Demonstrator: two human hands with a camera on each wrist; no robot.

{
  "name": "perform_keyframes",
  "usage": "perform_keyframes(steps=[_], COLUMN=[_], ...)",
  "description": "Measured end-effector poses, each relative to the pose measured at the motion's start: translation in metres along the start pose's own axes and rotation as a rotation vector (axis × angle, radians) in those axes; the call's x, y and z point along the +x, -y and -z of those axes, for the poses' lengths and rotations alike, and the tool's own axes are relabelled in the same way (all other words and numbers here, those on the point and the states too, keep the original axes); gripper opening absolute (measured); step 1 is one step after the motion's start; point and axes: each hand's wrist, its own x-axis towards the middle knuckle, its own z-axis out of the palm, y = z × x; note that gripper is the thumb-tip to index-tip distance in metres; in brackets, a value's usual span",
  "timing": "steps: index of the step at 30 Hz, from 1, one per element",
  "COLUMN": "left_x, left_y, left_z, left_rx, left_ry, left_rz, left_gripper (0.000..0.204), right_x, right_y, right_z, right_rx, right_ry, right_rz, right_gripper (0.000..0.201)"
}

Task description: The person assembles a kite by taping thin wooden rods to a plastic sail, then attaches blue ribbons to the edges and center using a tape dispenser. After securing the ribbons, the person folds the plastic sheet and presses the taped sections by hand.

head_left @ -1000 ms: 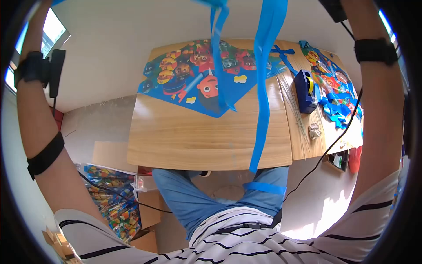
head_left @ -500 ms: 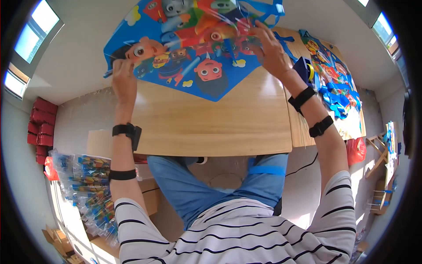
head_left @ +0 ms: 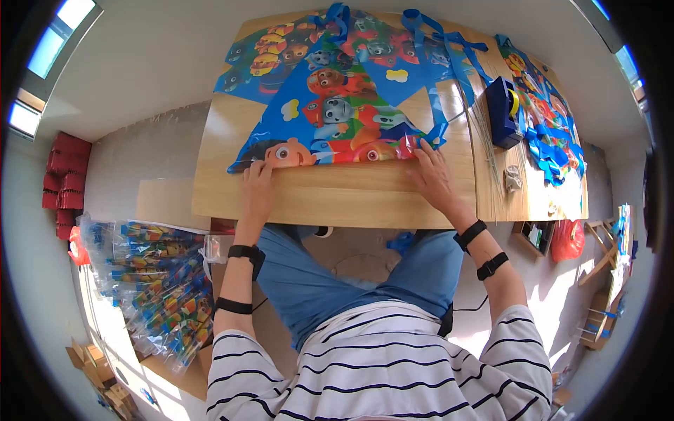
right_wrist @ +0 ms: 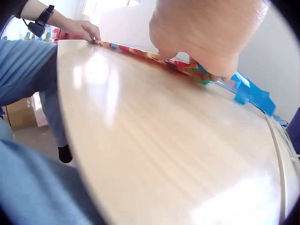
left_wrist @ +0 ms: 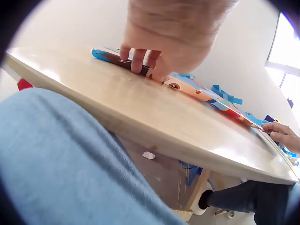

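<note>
A printed plastic kite (head_left: 337, 112) lies on the table, covered in cartoon characters, its straight near edge facing me and blue ribbon tails trailing from it. My left hand (head_left: 258, 186) pinches that edge near the left corner, over a printed face; the left wrist view shows its fingertips bent down at the edge. Close to the right corner my right hand (head_left: 437, 179) pinches the same edge, fingertips partly hidden behind the palm in the right wrist view. A blue ribbon (right_wrist: 253, 93) sticks out just beyond it. Beneath the kite lies another printed kite sheet (head_left: 242, 67).
To the right stand a blue tape dispenser (head_left: 502, 116) and thin rods (head_left: 488, 151) beside a crumpled lump (head_left: 513, 179). Further right is another printed kite with bunched blue ribbon (head_left: 547, 154). Bagged kites (head_left: 158, 281) lie on the floor at left, below red boxes (head_left: 67, 179).
Both arms were raised out to the sides, then held the kite up over the far side of the table. Now it has come down toward me onto the tabletop, still between both hands.
</note>
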Motion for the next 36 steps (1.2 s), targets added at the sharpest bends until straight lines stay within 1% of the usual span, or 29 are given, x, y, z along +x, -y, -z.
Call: perform_keyframes(steps=[3,6,7,8,11,14,15,17,18,20,23,26,28,31,34,36], left_x=[-0.022,-0.038,-0.043,-0.048,-0.058,-0.062,-0.063,-0.063,-0.063,-0.062,-0.063,-0.058,-0.048,-0.005,0.052,0.092], left_y=[-0.013,-0.024,-0.024,-0.022,-0.017,-0.017,-0.018,-0.018,-0.019,-0.02,-0.02,-0.022,-0.02,-0.003,0.027,0.032], left_z=[0.01,0.029,0.031,0.031,0.032,0.03,0.03,0.03,0.03,0.027,0.031,0.04,0.047,0.048,0.019,0.001], left_rx=[0.023,0.087,0.117,0.097,0.072,0.105,0.12,0.127,0.117,0.103,0.107,0.11,0.125,0.009,-0.235,-0.24], left_ry=[0.057,0.103,0.113,0.112,0.108,0.113,0.115,0.123,0.123,0.123,0.122,0.139,0.175,0.011,-0.05,0.064], left_rz=[0.015,0.013,0.01,0.004,0.0,0.011,0.01,0.019,0.031,0.04,0.041,0.051,0.073,0.092,0.193,0.312], left_gripper=[0.041,0.043,0.044,0.044,0.044,0.044,0.044,0.044,0.044,0.044,0.044,0.042,0.04,0.036,0.035,0.04], right_x=[-0.029,-0.047,-0.052,-0.06,-0.077,-0.086,-0.086,-0.074,-0.068,-0.048,-0.025,-0.023,-0.03,-0.031,-0.029,-0.03], right_y=[0.015,0.04,0.046,0.045,0.052,0.052,0.053,0.076,0.088,0.112,0.143,0.15,0.144,0.145,0.144,0.143], right_z=[0.009,0.026,0.03,0.026,0.026,0.024,0.024,0.034,0.029,0.016,-0.013,-0.05,-0.058,-0.061,-0.055,-0.059], right_rx=[0.021,0.009,-0.004,-0.02,-0.023,-0.139,-0.16,-0.2,-0.164,-0.091,-0.012,0.016,-0.021,-0.039,-0.046,-0.023], right_ry=[0.035,0.07,0.082,0.047,0.067,0.047,0.041,0.031,0.022,-0.002,0.07,0.159,0.177,0.192,0.197,0.184], right_rz=[-0.03,-0.055,-0.058,-0.031,-0.085,-0.276,-0.254,-0.221,-0.144,0.027,0.146,0.183,0.22,0.215,0.2,0.195], right_gripper=[0.054,0.055,0.055,0.056,0.058,0.059,0.06,0.062,0.064,0.067,0.075,0.083,0.088,0.093,0.094,0.096])
